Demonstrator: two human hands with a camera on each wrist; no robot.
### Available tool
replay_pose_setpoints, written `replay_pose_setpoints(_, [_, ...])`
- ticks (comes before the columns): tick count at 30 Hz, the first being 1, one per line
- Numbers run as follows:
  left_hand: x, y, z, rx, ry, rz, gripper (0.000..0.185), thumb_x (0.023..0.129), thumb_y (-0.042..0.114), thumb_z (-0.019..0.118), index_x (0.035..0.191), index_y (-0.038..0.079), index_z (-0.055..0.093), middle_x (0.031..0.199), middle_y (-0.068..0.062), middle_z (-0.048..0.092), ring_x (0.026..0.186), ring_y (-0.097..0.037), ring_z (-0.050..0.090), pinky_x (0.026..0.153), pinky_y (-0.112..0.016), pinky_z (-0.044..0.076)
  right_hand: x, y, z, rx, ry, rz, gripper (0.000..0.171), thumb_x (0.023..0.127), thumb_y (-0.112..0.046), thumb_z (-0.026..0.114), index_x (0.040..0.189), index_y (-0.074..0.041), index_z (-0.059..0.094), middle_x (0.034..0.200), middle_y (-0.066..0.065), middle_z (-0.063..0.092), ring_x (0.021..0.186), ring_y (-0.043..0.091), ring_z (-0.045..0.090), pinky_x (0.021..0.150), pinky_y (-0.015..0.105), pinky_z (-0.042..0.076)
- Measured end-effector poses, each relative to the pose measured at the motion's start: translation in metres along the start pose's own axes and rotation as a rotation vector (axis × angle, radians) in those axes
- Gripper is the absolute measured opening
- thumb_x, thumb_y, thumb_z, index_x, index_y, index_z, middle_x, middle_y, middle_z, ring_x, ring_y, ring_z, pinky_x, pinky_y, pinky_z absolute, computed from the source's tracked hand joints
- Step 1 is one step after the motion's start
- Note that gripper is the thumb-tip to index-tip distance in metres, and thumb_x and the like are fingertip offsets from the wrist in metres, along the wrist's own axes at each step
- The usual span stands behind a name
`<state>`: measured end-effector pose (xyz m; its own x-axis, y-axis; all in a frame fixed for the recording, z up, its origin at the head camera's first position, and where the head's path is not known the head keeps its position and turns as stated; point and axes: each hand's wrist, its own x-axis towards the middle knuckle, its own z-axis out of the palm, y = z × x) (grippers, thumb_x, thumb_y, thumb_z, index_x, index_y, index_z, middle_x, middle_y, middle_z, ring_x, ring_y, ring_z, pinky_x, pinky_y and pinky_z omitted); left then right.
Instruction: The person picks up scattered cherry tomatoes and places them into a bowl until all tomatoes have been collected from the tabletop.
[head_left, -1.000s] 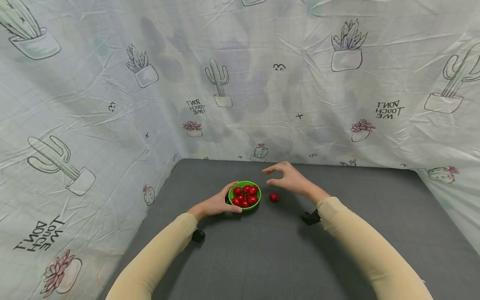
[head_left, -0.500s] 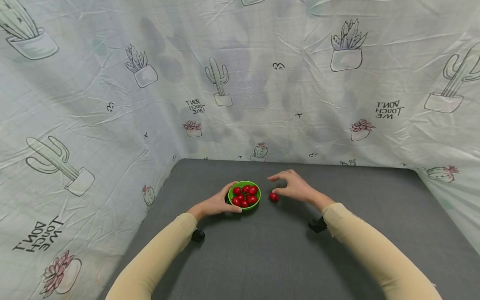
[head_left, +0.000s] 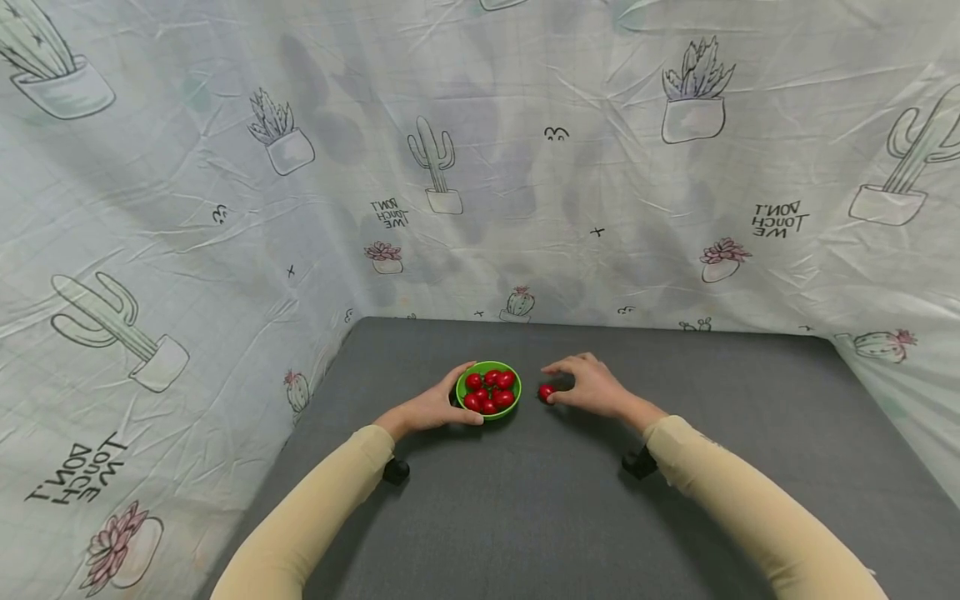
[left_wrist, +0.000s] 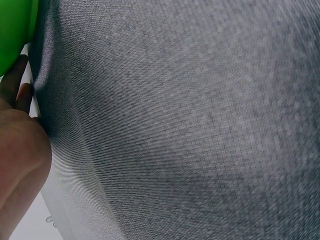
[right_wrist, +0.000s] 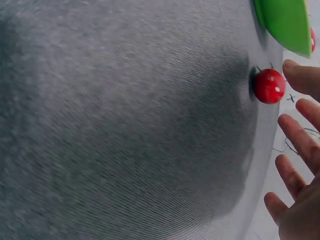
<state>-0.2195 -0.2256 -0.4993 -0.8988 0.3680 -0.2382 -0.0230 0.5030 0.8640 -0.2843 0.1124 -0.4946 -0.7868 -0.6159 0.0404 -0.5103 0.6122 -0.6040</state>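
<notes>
Gray mat (head_left: 525, 500): my left hand (head_left: 433, 408) grips the green bowl (head_left: 513, 407), right hand (head_left: 592, 387) open beside the small, slippery red tomato (head_left: 547, 392) — I'd pinch its sides softly.

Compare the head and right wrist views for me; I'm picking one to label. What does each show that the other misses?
Only the head view shows the left hand gripping the bowl, the tomatoes inside, and the cactus cloth. Only the right wrist view shows a gap between the fingers and the loose tomato. Both show that tomato, the bowl, the right hand and the grey mat.
</notes>
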Motion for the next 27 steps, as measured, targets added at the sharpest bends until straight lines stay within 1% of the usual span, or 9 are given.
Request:
replay_pose_setpoints(7, [0.0,0.0,0.0,0.008,-0.001,-0.011,0.102,0.085,0.04,0.084,0.163,0.032,0.019,0.164,-0.005,0.024,0.149,-0.026,0.025,0.117,-0.054,0.025,-0.002,0.002,0.008,-0.009,0.008,0.007,0.056,0.087,-0.035,0.084,0.137,-0.015,0.067,0.132,0.008,0.065,0.128,0.039,0.045,0.105,0.066,0.03])
replay_pose_setpoints(11, [0.0,0.001,0.0,0.009,-0.004,-0.013,0.102,0.086,0.04,0.083,0.163,0.033,0.018,0.164,-0.005,0.023,0.149,-0.026,0.024,0.117,-0.054,0.025,-0.002,0.003,0.012,-0.005,0.021,0.009,0.056,0.086,-0.034,0.084,0.136,-0.014,0.067,0.129,0.006,0.067,0.127,0.038,0.046,0.105,0.065,0.031])
replay_pose_setpoints(19, [-0.001,0.002,0.0,-0.012,-0.013,0.008,0.098,0.088,0.037,0.082,0.164,0.029,0.019,0.164,-0.008,0.023,0.149,-0.029,0.024,0.117,-0.057,0.025,-0.002,0.003,0.019,0.006,0.05,0.023,0.052,0.087,-0.031,0.085,0.132,-0.013,0.067,0.123,0.004,0.068,0.122,0.035,0.05,0.104,0.062,0.033])
replay_pose_setpoints(27, [-0.001,0.001,0.0,-0.011,-0.014,0.003,0.099,0.088,0.036,0.081,0.164,0.03,0.018,0.165,-0.008,0.021,0.15,-0.029,0.023,0.117,-0.057,0.024,-0.002,0.002,0.02,0.006,0.056,0.038,0.047,0.087,-0.03,0.085,0.127,-0.015,0.068,0.121,0.004,0.068,0.122,0.035,0.05,0.104,0.061,0.033])
